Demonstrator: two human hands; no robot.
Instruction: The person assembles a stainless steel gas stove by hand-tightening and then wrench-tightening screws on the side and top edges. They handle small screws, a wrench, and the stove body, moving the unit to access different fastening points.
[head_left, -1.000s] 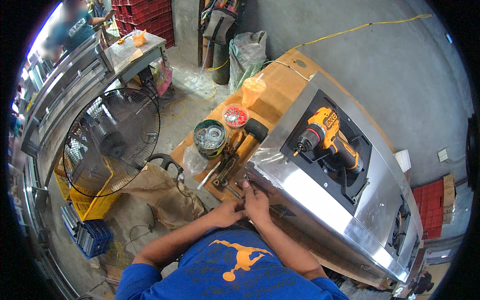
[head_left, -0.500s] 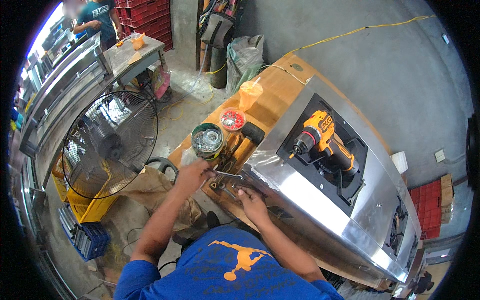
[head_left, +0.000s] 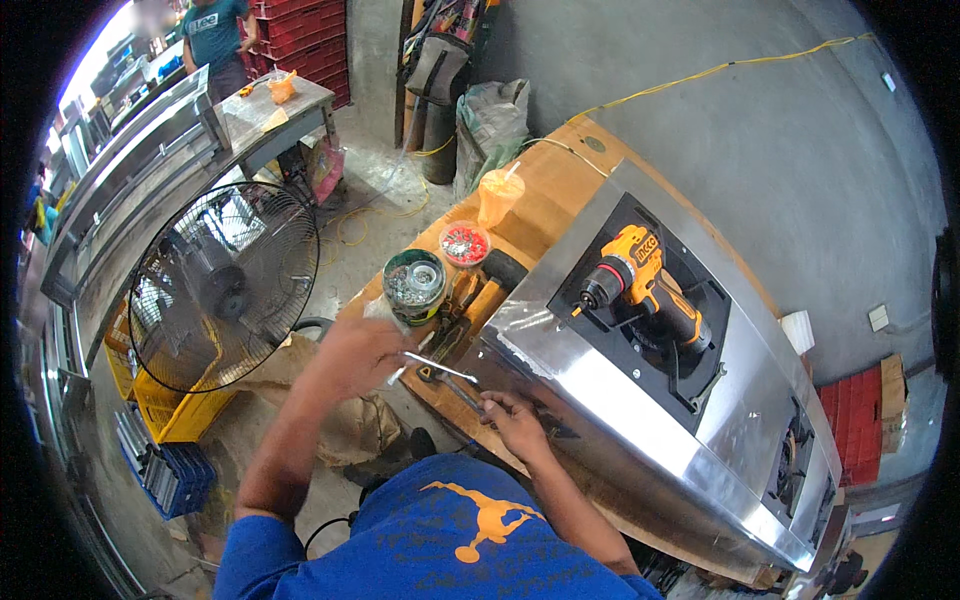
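My left hand, slightly blurred, is closed around one end of a slim silver wrench. The far end of that wrench reaches right, toward the lower side of a shiny stainless-steel housing. My right hand is closed, fingertips pinched together beside the housing's near side; what they hold is too small to make out. Between the hands, hand tools lie on the wooden table, partly hidden. A yellow-and-black cordless drill rests on the housing's black recessed plate, with another wrench near it.
On the wooden table stand a jar of small metal parts, a tub of red-and-silver pieces, an orange drink cup and a black mallet head. A large fan stands left. Another person is at the back.
My left hand has moved left and a little down with the wrench, which now tilts more downward. My right hand has shifted slightly down. The person at the back has moved right.
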